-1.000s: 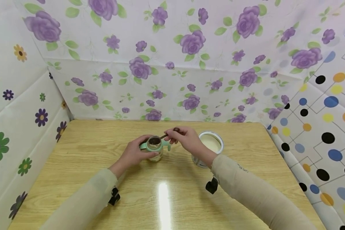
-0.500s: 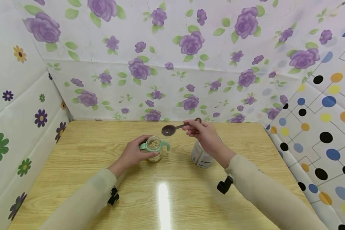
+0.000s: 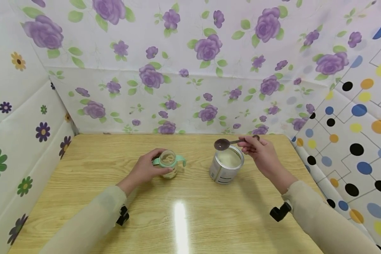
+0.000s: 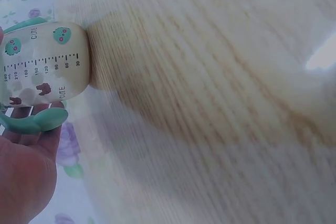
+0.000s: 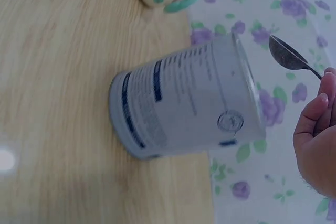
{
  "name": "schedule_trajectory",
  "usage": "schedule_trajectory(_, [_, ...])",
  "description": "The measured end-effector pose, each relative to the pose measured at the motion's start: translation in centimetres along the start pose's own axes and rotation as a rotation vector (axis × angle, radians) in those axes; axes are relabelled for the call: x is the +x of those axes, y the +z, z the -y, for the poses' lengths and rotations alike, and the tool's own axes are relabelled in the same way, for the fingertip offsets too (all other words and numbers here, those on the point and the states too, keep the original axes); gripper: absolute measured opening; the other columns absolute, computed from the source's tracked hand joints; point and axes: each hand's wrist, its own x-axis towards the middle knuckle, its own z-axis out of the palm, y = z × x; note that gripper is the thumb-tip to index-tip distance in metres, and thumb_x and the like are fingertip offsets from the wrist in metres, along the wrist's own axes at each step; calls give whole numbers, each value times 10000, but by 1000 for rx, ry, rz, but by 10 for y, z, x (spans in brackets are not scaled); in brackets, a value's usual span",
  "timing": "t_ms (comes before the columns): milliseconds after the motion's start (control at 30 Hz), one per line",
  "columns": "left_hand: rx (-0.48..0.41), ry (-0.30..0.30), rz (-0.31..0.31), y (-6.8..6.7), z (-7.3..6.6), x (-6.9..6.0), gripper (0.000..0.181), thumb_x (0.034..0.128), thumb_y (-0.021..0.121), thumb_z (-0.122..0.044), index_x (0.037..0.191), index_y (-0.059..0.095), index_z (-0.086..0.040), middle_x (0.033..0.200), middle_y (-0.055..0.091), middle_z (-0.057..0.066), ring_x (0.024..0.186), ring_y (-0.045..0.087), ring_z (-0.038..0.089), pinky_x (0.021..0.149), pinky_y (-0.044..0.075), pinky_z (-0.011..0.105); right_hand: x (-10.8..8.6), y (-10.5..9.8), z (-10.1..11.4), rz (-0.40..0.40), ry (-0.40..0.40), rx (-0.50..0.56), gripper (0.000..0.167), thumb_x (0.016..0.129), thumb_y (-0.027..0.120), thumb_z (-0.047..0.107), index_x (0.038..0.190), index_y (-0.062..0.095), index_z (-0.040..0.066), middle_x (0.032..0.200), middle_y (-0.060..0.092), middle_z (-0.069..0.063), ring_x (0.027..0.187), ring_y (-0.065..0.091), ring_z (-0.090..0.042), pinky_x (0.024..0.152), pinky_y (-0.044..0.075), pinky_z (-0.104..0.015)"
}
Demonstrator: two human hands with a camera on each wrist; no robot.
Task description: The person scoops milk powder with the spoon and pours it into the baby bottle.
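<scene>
A baby bottle [image 4: 50, 64] with green handles and printed volume marks stands uncapped on the table, pale powder visible inside its mouth. My left hand [image 3: 147, 168] grips it from the left, fingers behind and thumb in front. My right hand [image 3: 262, 153] pinches the handle of a dark brown measuring spoon [image 3: 222, 144]. The spoon's bowl hangs above the rim of an open can [image 3: 223, 171] of pale milk powder, apart from it. In the right wrist view the spoon bowl [image 5: 287, 54] shows above the can's mouth; the powder is hidden there by the can wall.
The wooden table [image 3: 146, 211] carries the bottle on the left and the can on the right, with a gap between them. Purple-flowered cloth [image 3: 190, 88] rises behind the table's back edge, and patterned cloth walls flank both sides. A black wrist camera [image 3: 280, 211] sits on my right sleeve.
My right hand has carried the spoon rightward from the bottle's mouth to above the can. The spoon's bowl has come out of the bottle opening. My left hand keeps its grip on the bottle.
</scene>
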Motion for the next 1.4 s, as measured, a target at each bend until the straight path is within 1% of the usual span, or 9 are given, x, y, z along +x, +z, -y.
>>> schedule_trajectory(133, [17, 8, 5, -2, 0, 1, 769, 858, 935, -350, 1516, 577, -176, 1391, 676, 64, 1264, 642, 287, 1066, 533, 533, -9, -18, -5, -21, -14, -67, 294, 1120, 607, 237, 1168, 779, 3, 932, 806, -13, 802, 699, -106, 782, 593, -217])
schedule_trajectory(233, [25, 13, 12, -3, -2, 1, 762, 854, 938, -347, 1507, 582, -179, 1390, 676, 64, 1286, 631, 293, 1083, 520, 544, -13, -26, -11, -41, -30, -161, 372, 1114, 620, 265, 1205, 746, -73, 937, 808, -28, 804, 700, -109, 783, 597, -224])
schedule_trajectory(400, [35, 11, 37, -5, -5, 2, 763, 850, 941, -351, 1508, 582, -213, 1411, 665, 54, 1344, 600, 306, 1112, 496, 564, -14, -33, -22, -75, -51, -303, 503, 1103, 638, 301, 1246, 680, -180, 914, 814, -20, 775, 713, -110, 745, 594, -228])
schedule_trajectory(567, [38, 21, 44, -9, -12, 5, 836, 848, 939, -380, 1563, 538, -212, 1495, 614, 72, 1403, 555, 338, 1134, 486, 573, -14, -36, -31, -72, -63, -371, 522, 1103, 636, 299, 1256, 662, -200, 907, 816, 9, 761, 721, -111, 708, 572, -228])
schedule_trajectory(767, [72, 101, 42, -17, -33, 15, 881, 860, 926, -396, 1601, 490, -204, 1571, 556, 70, 1457, 515, 320, 1203, 433, 525, -15, -42, -36, -77, -72, -379, 502, 1107, 629, 287, 1254, 670, -191, 906, 814, 26, 762, 718, -106, 700, 564, -228])
schedule_trajectory(933, [126, 150, 65, -16, -55, 25, 875, 871, 911, -429, 1606, 487, -217, 1587, 544, 30, 1463, 510, 282, 1218, 421, 482, -18, -43, -34, -79, -77, -400, 515, 1109, 624, 297, 1273, 663, -190, 928, 819, 13, 778, 717, -110, 706, 564, -219])
schedule_trajectory(1133, [148, 194, 116, 2, -82, 39, 889, 863, 917, -429, 1601, 496, -168, 1594, 537, 52, 1469, 506, 272, 1229, 408, 455, -20, -40, -34, -75, -81, -440, 501, 1108, 624, 314, 1292, 684, -147, 960, 824, -2, 794, 726, -119, 721, 569, -237])
schedule_trajectory(1300, [159, 209, 165, 27, -99, 47, 927, 852, 923, -429, 1615, 478, -147, 1609, 523, 77, 1474, 501, 286, 1233, 399, 461, -22, -36, -37, -51, -94, -431, 487, 1110, 621, 297, 1349, 657, -127, 988, 822, -30, 814, 736, -140, 740, 584, -239])
schedule_trajectory(1400, [151, 209, 190, 44, -104, 50, 942, 847, 932, -412, 1619, 470, -137, 1611, 521, 69, 1472, 501, 286, 1234, 394, 457, -23, -35, -39, -48, -111, -429, 463, 1112, 620, 286, 1356, 659, -104, 991, 817, -47, 828, 741, -159, 752, 597, -244])
